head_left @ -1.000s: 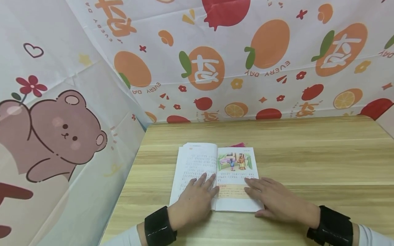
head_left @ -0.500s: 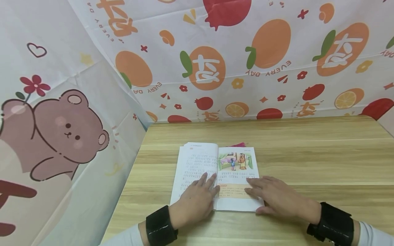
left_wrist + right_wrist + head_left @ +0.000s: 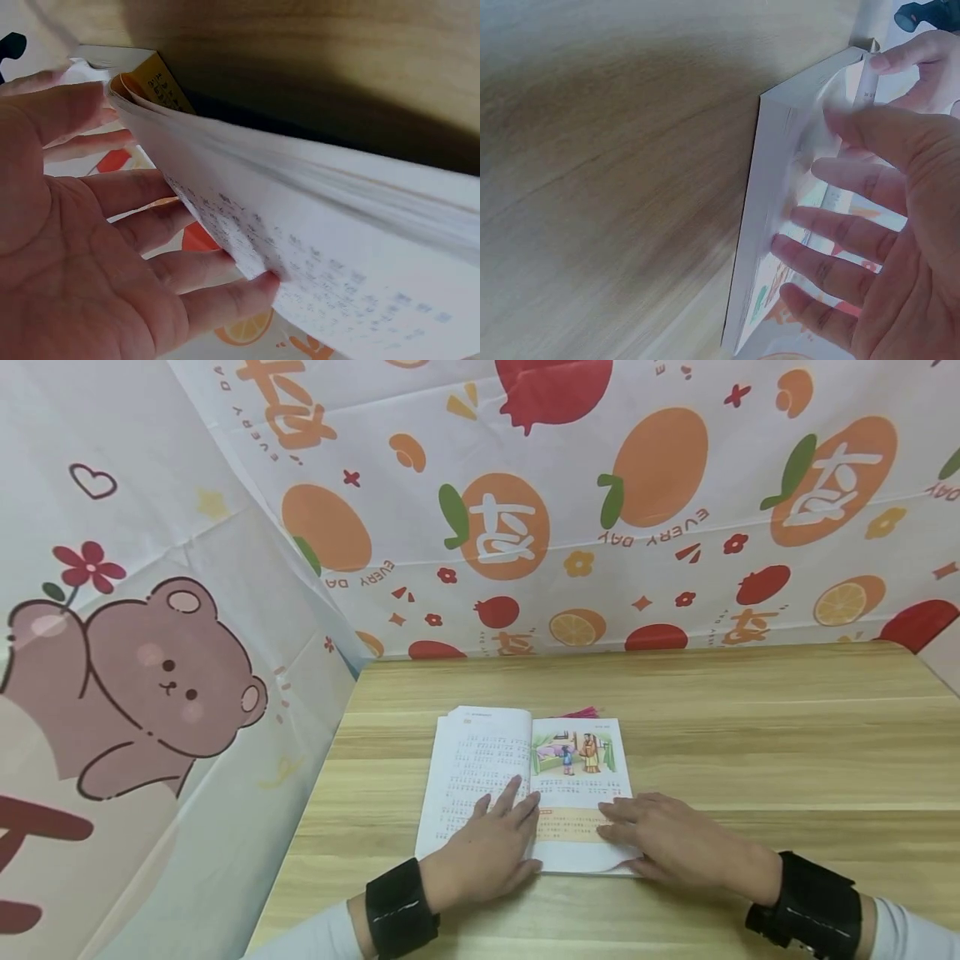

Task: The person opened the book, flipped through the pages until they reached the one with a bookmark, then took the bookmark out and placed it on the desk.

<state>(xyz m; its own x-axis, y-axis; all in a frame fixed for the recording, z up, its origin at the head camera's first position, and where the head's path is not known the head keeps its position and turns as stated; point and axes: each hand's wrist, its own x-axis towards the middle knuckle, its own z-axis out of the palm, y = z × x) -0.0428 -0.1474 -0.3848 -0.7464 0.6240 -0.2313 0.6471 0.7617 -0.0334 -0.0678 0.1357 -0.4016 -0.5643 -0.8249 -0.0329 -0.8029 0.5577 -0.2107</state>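
Note:
An open book (image 3: 480, 760) lies on the wooden table (image 3: 750, 735), with text on its left page and a colour picture at the top of its right page. My left hand (image 3: 498, 835) rests flat on the lower left page beside the spine, fingers straight. My right hand (image 3: 652, 835) lies flat on the lower right page, fingers spread and straight. That page's bottom corner curls up slightly by the thumb. The left wrist view shows the left hand (image 3: 97, 247) against the bowed pages (image 3: 337, 247). In the right wrist view the right hand (image 3: 877, 247) touches the book (image 3: 776, 225).
A pink tassel (image 3: 579, 713) peeks out behind the book's far edge. Printed cloth hangs as a back wall (image 3: 600, 502) and a left wall (image 3: 150, 677) with a bear on it. Bare tabletop stretches to the right of the book.
My left hand has slid a little right and forward, onto the spine. The right page's lower corner has lifted slightly under my right hand.

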